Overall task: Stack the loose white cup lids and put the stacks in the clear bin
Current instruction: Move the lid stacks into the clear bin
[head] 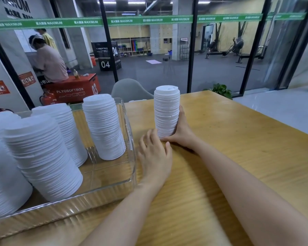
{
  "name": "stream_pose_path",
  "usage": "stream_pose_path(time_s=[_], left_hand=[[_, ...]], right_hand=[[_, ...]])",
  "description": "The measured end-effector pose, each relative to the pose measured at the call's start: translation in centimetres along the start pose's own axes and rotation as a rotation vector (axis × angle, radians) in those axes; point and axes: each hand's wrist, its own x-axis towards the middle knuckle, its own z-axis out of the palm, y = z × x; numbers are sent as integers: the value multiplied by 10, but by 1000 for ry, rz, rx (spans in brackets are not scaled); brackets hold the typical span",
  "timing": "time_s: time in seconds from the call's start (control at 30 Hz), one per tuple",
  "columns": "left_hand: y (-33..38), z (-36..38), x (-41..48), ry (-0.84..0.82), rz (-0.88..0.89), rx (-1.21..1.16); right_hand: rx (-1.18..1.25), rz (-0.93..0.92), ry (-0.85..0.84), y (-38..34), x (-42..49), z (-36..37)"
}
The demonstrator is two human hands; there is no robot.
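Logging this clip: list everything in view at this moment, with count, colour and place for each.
lid stacks in bin: at least four, white, upright inside the bin; the leftmost are cut off by the frame edge
held lid stack: one, white, upright on the table, right of the bin
clear bin: one, transparent, left part of the table
table: one, light wood, under everything
chair: one, grey, behind the table's far edge
plant: one, green, by the table's far right corner
seated person: one, pink top, beyond the glass
red box: one, under that person
right hand: grips the held lid stack near its base
left hand: fingers relaxed, beside the stack's base, holding nothing
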Motion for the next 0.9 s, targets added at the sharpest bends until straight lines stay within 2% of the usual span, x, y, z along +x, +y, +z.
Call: stream_pose_path(time_s=[0.13,0.3,0.4,0.47,0.53,0.7,0.9], left_hand=[[-1,-2,0,68,67,-41],[10,-8,-7,159,315,-200],[38,-32,-11,262,561,-293],[58,-53,-11,310,649,-316],[70,-69,-12,251,656,-292],[67,-90,-21,-21,609,-230],[60,-128,-45,-60,605,-235]], right_hand=[[-11,-3,11,-1,-26,-18],[-14,-16,54,-11,-72,-43],[-45,-23,50,-16,-100,-53],[-72,-24,31,-23,-117,-57],[-82,-22,18,-32,-134,-58],[20,-81,41,-63,-169,-57],[81,-200,60,-109,-201,-48]])
